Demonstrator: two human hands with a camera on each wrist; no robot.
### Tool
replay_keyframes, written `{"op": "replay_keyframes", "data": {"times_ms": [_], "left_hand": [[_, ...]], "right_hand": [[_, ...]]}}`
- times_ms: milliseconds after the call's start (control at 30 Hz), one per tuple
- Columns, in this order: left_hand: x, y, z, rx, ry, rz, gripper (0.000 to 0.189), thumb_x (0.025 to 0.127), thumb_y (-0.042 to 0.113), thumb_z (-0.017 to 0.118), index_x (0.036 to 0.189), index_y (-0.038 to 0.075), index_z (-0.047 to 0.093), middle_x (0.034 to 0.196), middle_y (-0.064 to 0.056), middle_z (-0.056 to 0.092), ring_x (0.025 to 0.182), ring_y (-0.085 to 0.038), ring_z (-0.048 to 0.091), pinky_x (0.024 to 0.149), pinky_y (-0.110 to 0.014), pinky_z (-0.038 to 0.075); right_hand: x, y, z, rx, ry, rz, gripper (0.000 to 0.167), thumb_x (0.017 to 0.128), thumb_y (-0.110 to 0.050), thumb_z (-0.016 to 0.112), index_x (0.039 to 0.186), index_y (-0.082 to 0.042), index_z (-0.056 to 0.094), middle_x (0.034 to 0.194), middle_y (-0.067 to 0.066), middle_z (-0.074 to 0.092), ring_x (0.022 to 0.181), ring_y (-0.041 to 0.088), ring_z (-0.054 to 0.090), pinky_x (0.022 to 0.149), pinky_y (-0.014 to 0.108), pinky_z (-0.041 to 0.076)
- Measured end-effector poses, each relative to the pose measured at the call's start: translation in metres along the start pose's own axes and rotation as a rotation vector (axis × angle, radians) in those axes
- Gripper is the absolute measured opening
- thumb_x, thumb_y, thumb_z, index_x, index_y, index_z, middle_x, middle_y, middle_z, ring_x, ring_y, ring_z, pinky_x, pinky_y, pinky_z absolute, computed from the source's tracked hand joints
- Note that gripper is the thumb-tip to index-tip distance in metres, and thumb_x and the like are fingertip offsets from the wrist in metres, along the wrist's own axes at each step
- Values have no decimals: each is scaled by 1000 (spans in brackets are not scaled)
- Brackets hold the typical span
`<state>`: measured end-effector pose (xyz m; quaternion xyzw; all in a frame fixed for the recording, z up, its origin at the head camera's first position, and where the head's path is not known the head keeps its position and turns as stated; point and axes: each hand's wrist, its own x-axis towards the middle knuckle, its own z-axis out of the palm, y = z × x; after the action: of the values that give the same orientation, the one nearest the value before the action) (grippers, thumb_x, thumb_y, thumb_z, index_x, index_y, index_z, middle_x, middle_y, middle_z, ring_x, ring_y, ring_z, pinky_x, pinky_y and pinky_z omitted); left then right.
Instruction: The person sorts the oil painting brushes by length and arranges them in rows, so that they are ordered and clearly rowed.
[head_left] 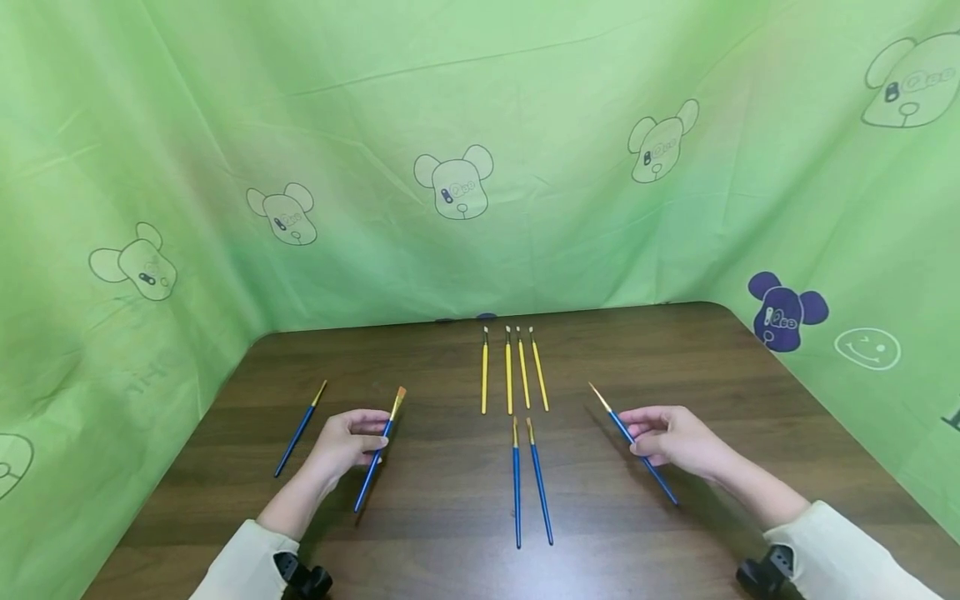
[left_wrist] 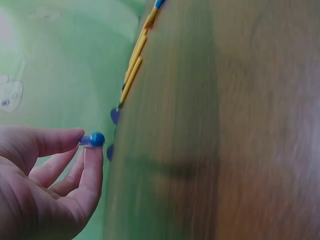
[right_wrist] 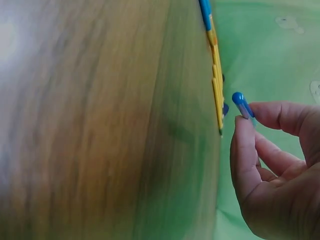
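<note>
My left hand (head_left: 347, 446) pinches a blue-handled paintbrush (head_left: 367, 483) with a flat brown tip pointing away from me. In the left wrist view its rounded blue handle end (left_wrist: 97, 139) faces the camera, between thumb and fingers. On the right, my right hand (head_left: 675, 437) pinches a thin, pointed blue paintbrush (head_left: 656, 479), its tip slanting toward the far left. Two more blue paintbrushes (head_left: 517, 496) lie side by side at the middle of the table. Beyond them is a row of several yellow-handled tools (head_left: 509, 375) with small pale tips.
Left of my left hand, another blue paintbrush (head_left: 298, 437) lies slanted on the brown wooden table (head_left: 435, 550). A green cloth (head_left: 555, 250) printed with bear heads hangs around the table's back and sides. Each wrist wears a black device (head_left: 765, 571) below a pale sleeve.
</note>
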<state>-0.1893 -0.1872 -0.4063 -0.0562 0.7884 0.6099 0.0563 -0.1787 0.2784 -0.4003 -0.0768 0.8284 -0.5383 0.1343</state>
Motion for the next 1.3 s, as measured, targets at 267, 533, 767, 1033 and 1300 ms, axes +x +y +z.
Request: {"op": "replay_keyframes", "data": {"times_ms": [267,533,767,1033,1300], "left_hand": [[-10,4,25,-40,-113,24,40,80,-14,66,120,-11,60,106,-25,66,79,-25,67,61,-38,58],[-20,3,50,-27,-190,43,40,79,-9,70,119,-8,61,103,-19,68,71,-20,65,51,-34,56],[-21,-1,71,-36,-208,62,36,79,-7,72,114,-3,66,103,-16,70,71,-19,67,50,-34,56],[-25,-2,92,-51,-212,59,33,80,-7,72,112,-3,66,101,-14,70,69,-19,67,50,-33,56],[-26,-5,106,-45,-242,85,32,80,-10,71,111,-6,64,94,-12,67,71,-17,64,51,-33,56]], "right_hand": [[-2,-6,12,1,-41,18,52,81,2,66,127,18,49,100,16,60,85,22,61,70,37,57],[-3,-8,25,49,-83,15,50,80,3,64,125,17,50,99,15,58,83,24,61,68,40,56],[-3,-12,38,65,-104,7,50,78,3,65,123,17,49,97,15,57,81,24,61,67,42,57],[-5,-16,54,97,-96,0,50,77,6,66,122,19,49,94,14,57,74,22,60,61,40,57],[-7,-17,72,97,-60,28,48,74,9,67,118,18,51,91,14,54,71,22,60,59,39,57]]}}
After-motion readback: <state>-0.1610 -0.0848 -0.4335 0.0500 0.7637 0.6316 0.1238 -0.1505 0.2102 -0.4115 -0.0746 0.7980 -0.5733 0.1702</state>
